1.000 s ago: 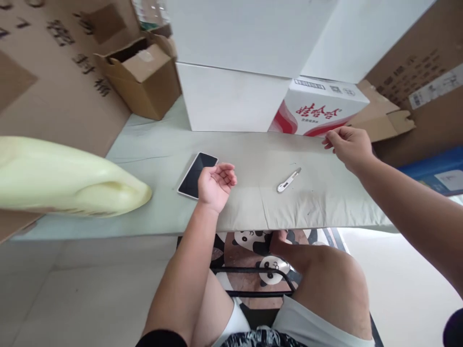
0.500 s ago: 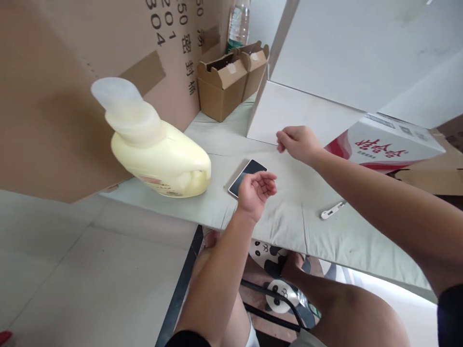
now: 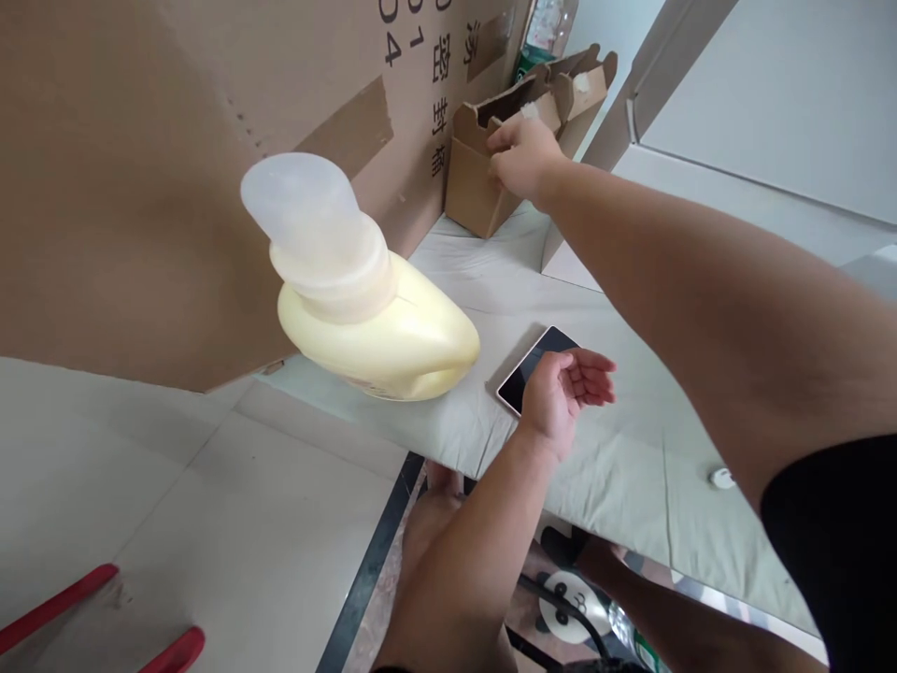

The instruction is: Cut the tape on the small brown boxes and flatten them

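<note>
Nothing in left hand [image 3: 559, 397], half-curled by the phone [image 3: 531, 367], seemingly idle; past the jug [image 3: 406, 322], right hand [image 3: 529, 161] at the box [image 3: 468, 192], stretched long, presumably for its spot far back beside the carton [image 3: 182, 252]; pinching or just touching, can't tell.

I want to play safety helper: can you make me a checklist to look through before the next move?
1. Left hand free: ok, it holds nothing.
2. Right hand gripping the nearer small brown box: cannot tell, its fingers are at the box's edge.
3. Phone uncovered: not ok, the left hand hides part of it.
4. Yellow bottle has its cap on: ok.
5. Box's inside visible to the bottom: not ok.
</note>
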Demonstrator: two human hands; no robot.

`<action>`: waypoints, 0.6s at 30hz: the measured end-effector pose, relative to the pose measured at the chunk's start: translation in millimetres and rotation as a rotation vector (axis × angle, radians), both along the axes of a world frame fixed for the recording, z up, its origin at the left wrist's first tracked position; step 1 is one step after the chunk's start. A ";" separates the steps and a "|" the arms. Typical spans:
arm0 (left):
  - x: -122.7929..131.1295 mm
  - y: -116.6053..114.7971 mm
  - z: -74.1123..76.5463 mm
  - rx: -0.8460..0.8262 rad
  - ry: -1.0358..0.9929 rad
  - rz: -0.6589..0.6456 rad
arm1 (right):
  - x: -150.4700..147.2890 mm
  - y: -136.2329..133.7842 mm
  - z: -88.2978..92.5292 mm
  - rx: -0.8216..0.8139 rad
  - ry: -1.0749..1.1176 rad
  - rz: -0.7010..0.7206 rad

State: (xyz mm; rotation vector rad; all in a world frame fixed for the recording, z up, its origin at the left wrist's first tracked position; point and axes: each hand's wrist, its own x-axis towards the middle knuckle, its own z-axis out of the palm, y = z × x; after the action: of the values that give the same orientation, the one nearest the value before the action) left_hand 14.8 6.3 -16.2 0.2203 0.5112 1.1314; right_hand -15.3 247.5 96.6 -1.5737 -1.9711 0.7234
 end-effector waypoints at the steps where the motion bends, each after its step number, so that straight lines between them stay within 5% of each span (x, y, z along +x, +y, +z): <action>1: -1.2 0.6 1.6 -0.025 0.008 0.004 | 4.2 -6.3 4.5 0.014 0.060 -0.018; 6: -10.4 4.1 15.9 -0.270 0.010 0.199 | 48.9 -65.2 39.1 0.161 0.374 -0.071; 11: -11.6 -1.0 27.2 -0.335 -0.075 0.304 | 152.4 -157.9 60.2 0.430 0.650 -0.270; 14: -1.8 -3.5 27.7 -0.291 -0.030 0.302 | 224.2 -224.0 56.1 0.582 0.349 -0.453; 18: 18.6 0.2 21.9 -0.181 0.156 0.258 | 286.2 -299.9 21.9 0.641 0.362 -0.567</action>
State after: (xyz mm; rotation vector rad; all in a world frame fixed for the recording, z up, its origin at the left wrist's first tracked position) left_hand 33.4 6.5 5.7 0.0866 0.7936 1.3164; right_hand 270.8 -52.3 118.4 -1.3667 -1.2215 0.1040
